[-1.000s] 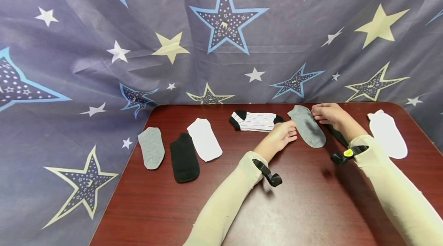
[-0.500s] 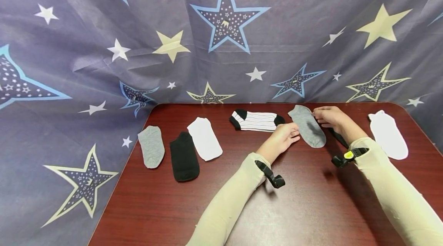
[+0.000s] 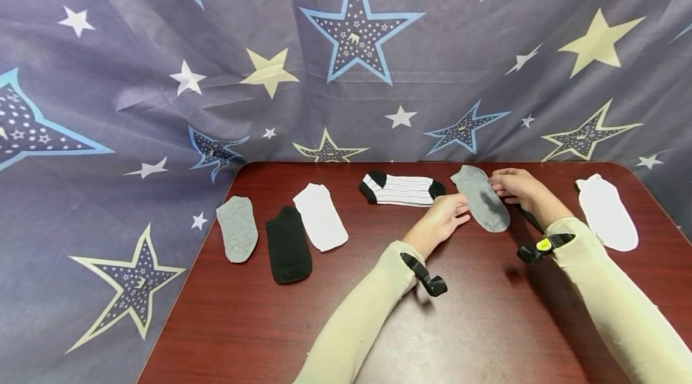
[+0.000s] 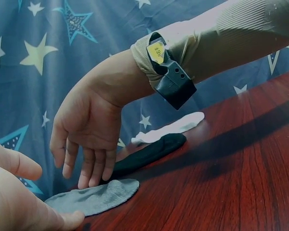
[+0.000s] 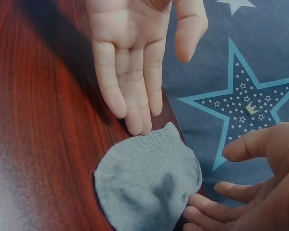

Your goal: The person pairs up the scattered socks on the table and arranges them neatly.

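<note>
A grey ankle sock (image 3: pixel 481 199) lies flat near the table's back edge, between my two hands. My left hand (image 3: pixel 440 216) is at its left side, with extended fingers at or very near the fabric. On the opposite side is my right hand (image 3: pixel 519 188), palm facing the sock and fingers reaching down to its edge. In the right wrist view, the grey sock (image 5: pixel 149 178) shows a dark shadow, and both hands have loosely straight fingers. Neither hand grips it. A black sock (image 4: pixel 151 151) lies just beyond, mostly hidden under my right arm in the head view.
A striped white sock with black ends (image 3: pixel 402 190) lies behind my left hand. Further left are a white sock (image 3: pixel 321 217), a black sock (image 3: pixel 289 244) and another grey sock (image 3: pixel 238 229). Another white sock (image 3: pixel 608 213) lies far right. A star-patterned cloth (image 3: pixel 351 107) hangs behind the table.
My left hand has shifted slightly right, closer to the grey sock. My right hand has come slightly down and nearer. The socks have stayed nearly in place.
</note>
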`<state>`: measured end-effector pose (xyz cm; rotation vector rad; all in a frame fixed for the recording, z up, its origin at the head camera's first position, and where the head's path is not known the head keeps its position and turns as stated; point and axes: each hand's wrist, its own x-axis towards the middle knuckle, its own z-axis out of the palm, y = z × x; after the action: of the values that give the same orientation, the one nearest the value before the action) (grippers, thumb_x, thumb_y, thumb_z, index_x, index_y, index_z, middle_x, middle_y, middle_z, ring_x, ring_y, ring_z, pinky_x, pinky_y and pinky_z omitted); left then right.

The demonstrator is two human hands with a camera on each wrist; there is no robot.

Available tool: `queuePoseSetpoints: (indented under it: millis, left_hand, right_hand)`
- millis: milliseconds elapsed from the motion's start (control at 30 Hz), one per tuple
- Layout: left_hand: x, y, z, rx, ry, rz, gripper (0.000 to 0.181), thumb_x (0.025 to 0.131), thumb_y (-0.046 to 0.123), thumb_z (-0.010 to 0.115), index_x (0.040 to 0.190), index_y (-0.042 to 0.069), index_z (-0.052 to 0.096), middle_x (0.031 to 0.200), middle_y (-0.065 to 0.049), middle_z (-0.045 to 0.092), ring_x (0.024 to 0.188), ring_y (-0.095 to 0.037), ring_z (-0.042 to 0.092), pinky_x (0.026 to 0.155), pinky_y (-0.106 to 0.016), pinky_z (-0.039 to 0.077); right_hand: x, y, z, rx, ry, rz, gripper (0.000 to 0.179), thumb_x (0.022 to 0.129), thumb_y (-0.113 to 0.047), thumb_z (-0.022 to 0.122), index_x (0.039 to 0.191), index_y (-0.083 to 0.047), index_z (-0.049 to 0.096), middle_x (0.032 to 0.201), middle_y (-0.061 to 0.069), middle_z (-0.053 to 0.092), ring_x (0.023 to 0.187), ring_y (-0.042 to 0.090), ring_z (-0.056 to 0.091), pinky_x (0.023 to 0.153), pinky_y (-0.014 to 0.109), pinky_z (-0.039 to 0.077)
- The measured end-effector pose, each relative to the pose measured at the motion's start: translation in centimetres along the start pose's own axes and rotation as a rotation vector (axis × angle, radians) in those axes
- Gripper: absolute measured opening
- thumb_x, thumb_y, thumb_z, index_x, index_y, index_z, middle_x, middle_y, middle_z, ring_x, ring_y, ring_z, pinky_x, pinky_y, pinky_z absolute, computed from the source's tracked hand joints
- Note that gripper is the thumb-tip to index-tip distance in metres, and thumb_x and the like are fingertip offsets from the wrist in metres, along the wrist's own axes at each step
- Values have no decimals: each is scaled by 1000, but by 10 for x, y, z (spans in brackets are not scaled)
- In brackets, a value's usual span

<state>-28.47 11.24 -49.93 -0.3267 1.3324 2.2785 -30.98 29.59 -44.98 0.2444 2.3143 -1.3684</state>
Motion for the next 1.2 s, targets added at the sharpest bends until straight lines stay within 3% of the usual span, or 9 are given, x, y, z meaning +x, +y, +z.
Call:
queuePoseSetpoints:
  millis: [100,267,500,667,767,833,933,1000,1200]
  left_hand:
    - [0,-1,0,-1,-2,2,22,84,-4,52,67,10,51,134,-21,57,140,-38,48,118,-54,38]
    - [0,-2,-1,8,-6,6,20,86,-4,52,71,11,51,108,-10,55,137,-36,50,118,-53,40]
    - [-1,-3,-2,10,-6,6,18,85,-4,53,73,10,53,129,-22,59,135,-35,52,117,-53,40]
    - [0,-4,-2,-4,-6,4,17,84,-4,52,74,9,53,128,-22,58,135,-35,52,118,-54,40]
    - [0,-5,-1,-14,0,6,9,83,-4,52,87,2,58,134,-25,56,138,-37,49,118,-55,39]
    - [0,-5,-1,-18,3,5,15,83,-4,52,97,-3,59,139,-26,54,140,-38,47,118,-56,38]
    - [0,-5,-1,-10,1,0,13,84,-4,52,95,-2,59,139,-27,54,141,-38,47,118,-56,38]
    - [0,-6,-1,-3,-1,-4,7,84,-3,52,86,2,57,135,-24,57,140,-37,48,118,-55,38]
    - [0,-5,-2,15,2,5,13,83,-4,51,77,8,52,109,-14,59,130,-32,54,117,-54,40]
  right_hand:
    - [0,0,0,14,-2,6,67,106,-23,47,157,9,18,99,-9,63,90,4,59,107,48,43]
    - [2,3,1,32,-8,5,67,106,-22,46,157,10,16,87,-17,60,82,-2,60,101,43,46]
    - [6,8,2,41,-21,11,62,107,-21,45,153,13,22,86,-17,63,80,-5,62,92,31,52]
    - [9,12,4,82,-28,8,56,105,-18,47,147,17,32,82,-15,66,79,-4,64,83,24,55]
    - [11,15,7,85,-40,15,54,104,-16,50,145,17,36,82,-14,66,78,-3,64,81,24,56]
    - [13,17,8,70,-47,24,53,104,-15,51,145,16,38,83,-14,65,78,-2,63,81,25,56]
    - [14,18,10,45,-43,32,52,102,-14,53,143,15,41,84,-12,63,78,-1,61,82,26,56]
    - [14,19,11,41,-39,35,50,102,-15,53,141,14,43,87,-11,61,80,1,60,86,29,55]
    - [14,18,10,115,-57,18,47,105,-21,49,140,9,42,109,0,55,89,2,56,112,47,43]
